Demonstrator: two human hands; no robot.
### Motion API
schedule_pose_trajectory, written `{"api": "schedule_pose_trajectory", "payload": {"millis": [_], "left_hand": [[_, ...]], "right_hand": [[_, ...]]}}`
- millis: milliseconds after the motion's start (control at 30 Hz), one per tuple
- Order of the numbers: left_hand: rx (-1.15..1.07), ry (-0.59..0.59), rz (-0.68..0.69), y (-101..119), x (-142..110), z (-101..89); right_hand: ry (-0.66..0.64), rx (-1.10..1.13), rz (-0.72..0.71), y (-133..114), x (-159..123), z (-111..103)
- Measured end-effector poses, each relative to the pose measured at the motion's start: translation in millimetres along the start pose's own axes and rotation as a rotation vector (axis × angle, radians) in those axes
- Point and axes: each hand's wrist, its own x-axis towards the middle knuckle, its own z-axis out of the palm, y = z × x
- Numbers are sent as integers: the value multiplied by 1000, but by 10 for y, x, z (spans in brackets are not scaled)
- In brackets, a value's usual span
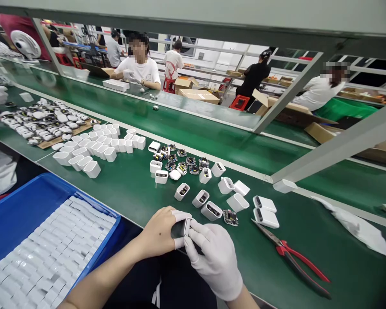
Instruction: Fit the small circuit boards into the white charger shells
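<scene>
Both hands meet at the bench's near edge around one small charger housing (180, 228), whose dark glossy face shows between the fingers. My left hand (159, 234), with white finger covers on some fingertips, is closed around it from the left. My right hand (215, 253), in a white glove, grips its other side; the fingers hide much of the piece. Just beyond stand white housings (211, 211) with circuit parts inside. A loose circuit board (230, 217) lies beside them. Two white housings with dark ends (266, 217) rest on their sides near red-handled pliers (287, 251).
Rows of empty white housings (91, 168) stand to the left, with many white-and-black parts on a cardboard sheet (48, 143) behind. A blue bin (114, 219) of white pieces sits at lower left. Metal posts (289, 94) rise from the bench. A co-worker (138, 68) sits opposite.
</scene>
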Motion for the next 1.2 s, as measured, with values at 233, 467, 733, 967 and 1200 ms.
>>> {"api": "schedule_pose_trajectory", "payload": {"millis": [233, 467, 733, 967, 1200], "left_hand": [[-116, 32, -14, 18, -27, -27], [-477, -71, -37, 233, -248, -122], [-574, -131, -25, 412, -436, -126], [-534, -227, 32, 438, -489, -104], [-540, -64, 172, 350, -495, -9]], "right_hand": [[-23, 431, 297, 88, -228, -108], [19, 359, -10, -213, -245, -169], [-23, 468, 87, -524, -117, -327], [-97, 404, 84, -646, -108, -367], [163, 235, -20, -563, -265, -243]]}}
